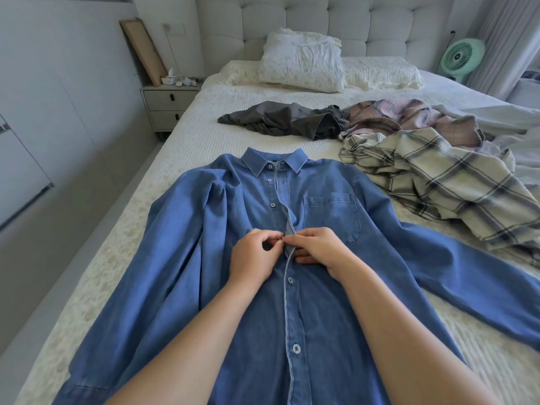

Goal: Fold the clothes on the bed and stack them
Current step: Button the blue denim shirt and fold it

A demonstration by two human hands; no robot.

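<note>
The shirt lies flat under your hands; left grip and right grip both pinch its placket.

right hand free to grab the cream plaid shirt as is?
Probably not yet: the right hand is pinching the denim shirt placket. Once it lets go, the cream plaid shirt lies uncovered on its side with nothing between.

The blue shirt is matt denim cloth with small glossy buttons, lying on a bed covered in ribbed, textured cream fabric, beside a soft checked flannel shirt and a padded, tufted headboard.
</note>
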